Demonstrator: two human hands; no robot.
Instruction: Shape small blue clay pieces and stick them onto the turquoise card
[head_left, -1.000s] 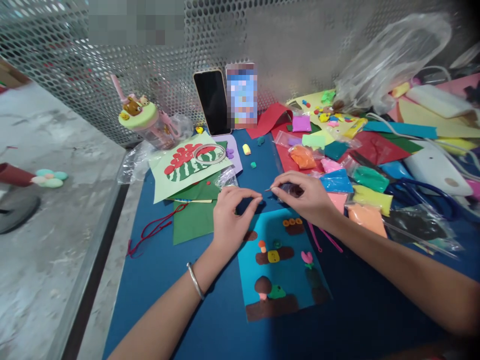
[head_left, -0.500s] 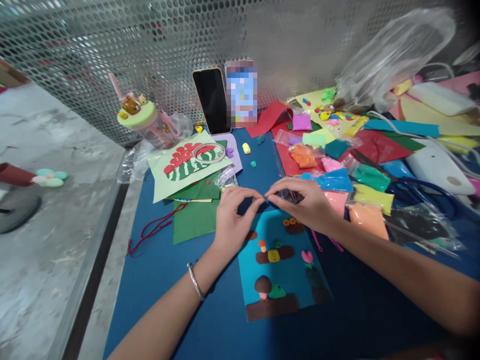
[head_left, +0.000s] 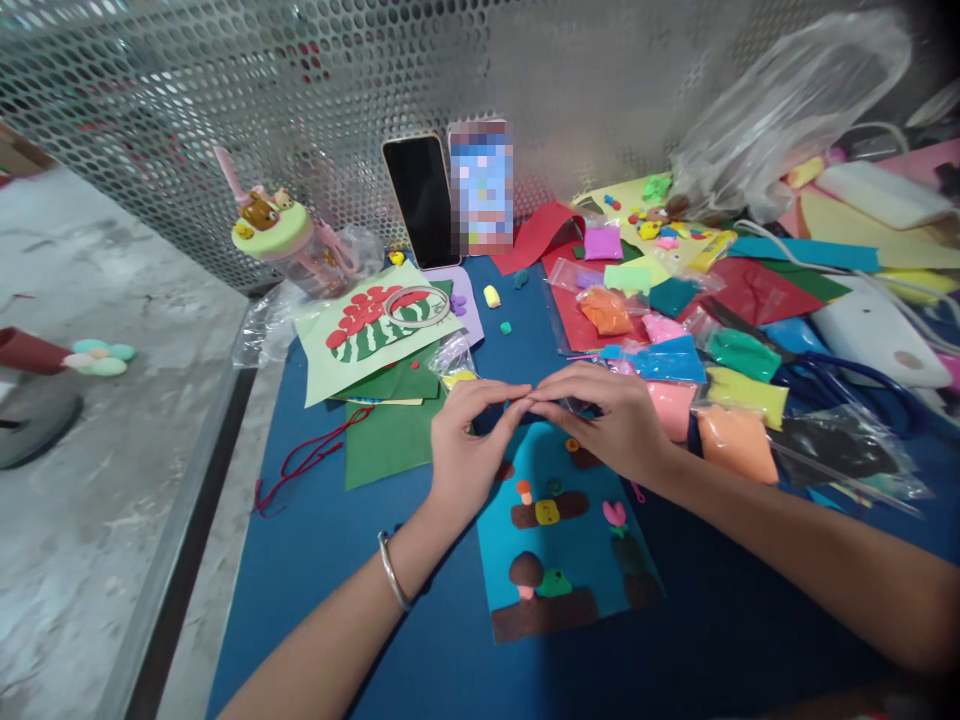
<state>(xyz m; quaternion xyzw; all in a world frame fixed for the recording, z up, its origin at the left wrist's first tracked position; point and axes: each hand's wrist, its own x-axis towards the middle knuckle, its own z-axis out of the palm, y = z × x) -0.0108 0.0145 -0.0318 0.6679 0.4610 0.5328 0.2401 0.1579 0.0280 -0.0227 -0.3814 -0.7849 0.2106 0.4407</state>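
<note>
Fingertips meet over the blue card.

The left hand and right hand pinch together at one spot just above the top edge of the card; what they pinch is too small to tell. The card's long axis runs away from the person, clay shapes stuck on it.

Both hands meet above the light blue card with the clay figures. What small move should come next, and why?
Probably lower the pinched bit onto the light blue card. The left hand and right hand touch fingertips just above its top edge, and whatever they pinch is too small to identify. The card's upper area has bare space.
</note>
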